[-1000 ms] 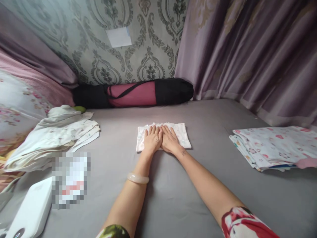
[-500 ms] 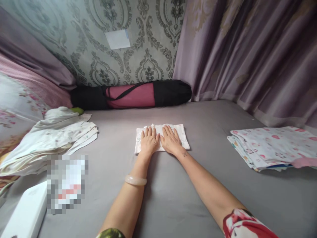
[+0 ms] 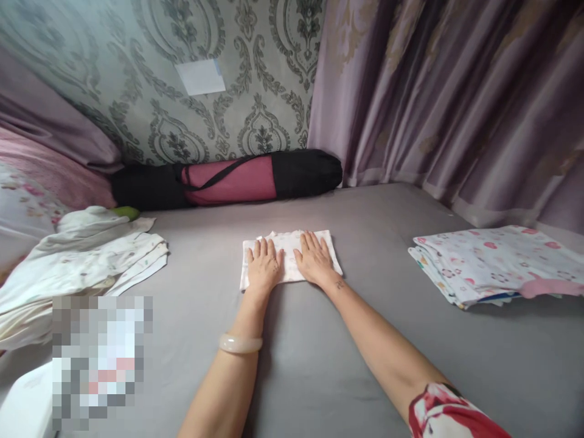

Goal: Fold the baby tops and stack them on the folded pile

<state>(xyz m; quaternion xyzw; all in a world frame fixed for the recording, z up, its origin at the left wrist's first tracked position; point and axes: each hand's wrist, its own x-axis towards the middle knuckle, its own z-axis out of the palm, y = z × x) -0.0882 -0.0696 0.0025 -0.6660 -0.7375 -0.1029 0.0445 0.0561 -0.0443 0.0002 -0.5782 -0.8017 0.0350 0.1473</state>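
A folded white cloth [image 3: 288,266] with a faint pale print lies flat on the grey sheet [image 3: 365,359]. Palm down on its left half rests my left hand [image 3: 264,264], fingers stretched out and a pale bangle on the wrist. My right hand [image 3: 314,258] presses on the right half, also flat with the fingers slightly spread. Between the two thumbs a strip of the cloth shows. The palms hide much of the cloth's surface, and neither hand grips it.
To the right lies a stack of folded printed cloths [image 3: 488,261]. Loose white cloths [image 3: 109,255] are heaped at the left, near a white object [image 3: 30,401] and a blurred-out patch. A long black and pink bag [image 3: 228,179] lies against the wall, beside purple curtains [image 3: 387,91].
My hands have slid apart, widening the gap between the thumbs over the cloth. The view has turned slightly, so most things sit a little further left.
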